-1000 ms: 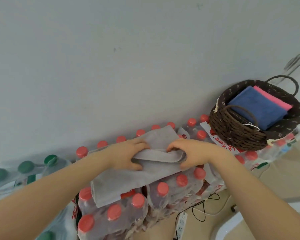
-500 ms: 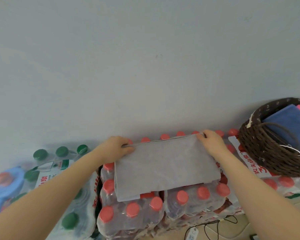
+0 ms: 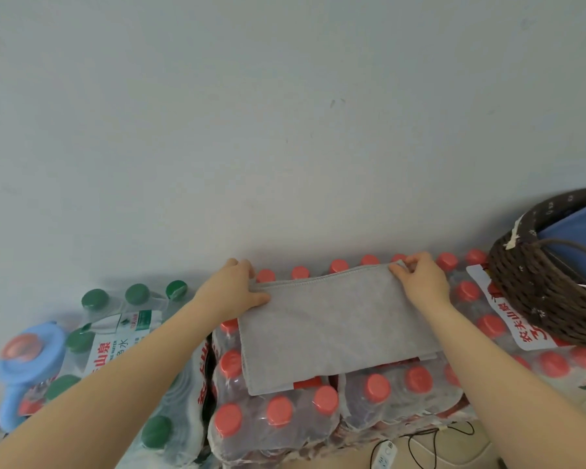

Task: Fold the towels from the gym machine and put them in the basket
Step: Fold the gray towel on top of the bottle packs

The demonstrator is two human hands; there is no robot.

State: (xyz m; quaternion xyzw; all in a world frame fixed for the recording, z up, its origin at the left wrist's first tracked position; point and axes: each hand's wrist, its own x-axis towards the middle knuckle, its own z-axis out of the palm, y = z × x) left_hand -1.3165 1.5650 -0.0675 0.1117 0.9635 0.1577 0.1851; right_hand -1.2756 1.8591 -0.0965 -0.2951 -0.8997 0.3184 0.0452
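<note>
A grey towel (image 3: 332, 328) lies folded flat on shrink-wrapped packs of red-capped bottles (image 3: 278, 412). My left hand (image 3: 232, 287) pinches its far left corner, thumb on top. My right hand (image 3: 420, 280) pinches its far right corner. At the right edge, on the bottle packs, stands a dark brown woven basket (image 3: 535, 292) with a folded blue towel (image 3: 579, 228) inside.
A pack of green-capped bottles (image 3: 126, 319) stands to the left, with a blue-handled jug top (image 3: 24, 363) beyond it. A pale wall (image 3: 285, 130) rises right behind the bottles. Black cables and a power strip (image 3: 386, 453) lie on the floor below.
The towel went from bunched under both hands to spread flat. My hands moved apart to its far corners, and the view shifted so the basket slid toward the right edge.
</note>
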